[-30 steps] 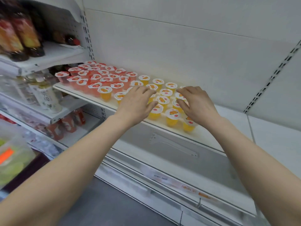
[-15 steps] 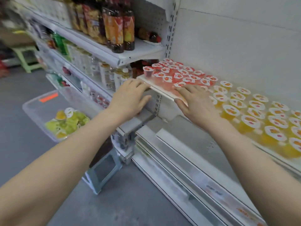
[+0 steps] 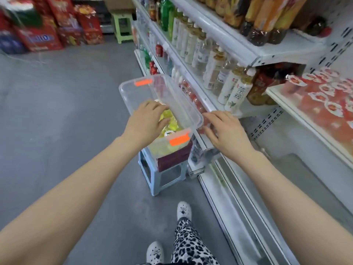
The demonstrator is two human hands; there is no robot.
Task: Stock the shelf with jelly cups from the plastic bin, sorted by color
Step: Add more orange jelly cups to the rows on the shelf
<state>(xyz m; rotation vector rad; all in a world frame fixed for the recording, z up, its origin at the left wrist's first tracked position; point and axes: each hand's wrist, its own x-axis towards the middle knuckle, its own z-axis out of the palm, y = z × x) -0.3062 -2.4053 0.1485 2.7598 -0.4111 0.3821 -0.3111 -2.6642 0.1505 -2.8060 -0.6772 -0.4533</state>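
left hand (image 3: pixel 146 122) in bin (image 3: pixel 131 92) (over green cups (image 3: pixel 172 124)) | right hand (image 3: pixel 228 133) beside it

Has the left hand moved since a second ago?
Yes. The left hand has come off the jelly-cup shelf and now reaches down into the plastic bin, out in the aisle beside it.

Red jelly cups (image 3: pixel 328 96) on shelf (image 3: pixel 280 102)

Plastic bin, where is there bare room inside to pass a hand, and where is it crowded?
The far half of the plastic bin, between the far orange latch and the left hand, shows bare floor. The near end, by the near orange latch, is crowded with yellow-green jelly cups. The right hand is outside the rim.
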